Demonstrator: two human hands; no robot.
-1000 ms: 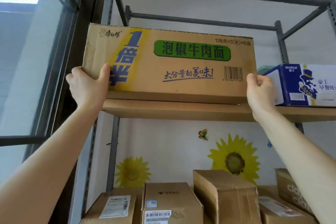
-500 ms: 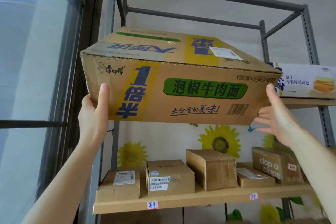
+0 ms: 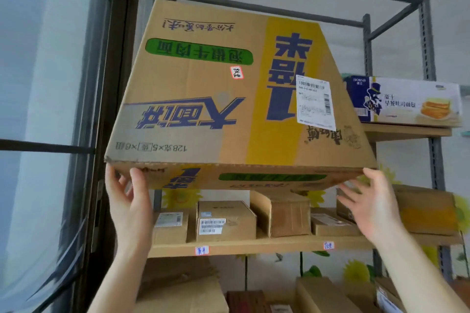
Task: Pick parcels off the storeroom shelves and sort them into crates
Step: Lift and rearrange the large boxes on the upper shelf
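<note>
A large brown carton [image 3: 203, 109] with a yellow stripe, blue characters and a white shipping label is off the top shelf, tipped so its top face looks at me. My left hand [image 3: 129, 206] grips its lower left corner, thumb on the front face and fingers under. My right hand [image 3: 368, 201] supports the lower right corner from below with fingers spread. The carton's underside is hidden.
A blue and white bread box [image 3: 404, 101] stays on the top shelf [image 3: 407, 131] at right. Several small brown parcels [image 3: 226, 221] sit on the middle shelf [image 3: 254, 246], more cartons below. A glass partition [image 3: 50, 134] with a dark frame stands at left.
The carton has come off the top shelf toward me and tipped forward, so its top face now shows. Both hands slid to its lower corners.
</note>
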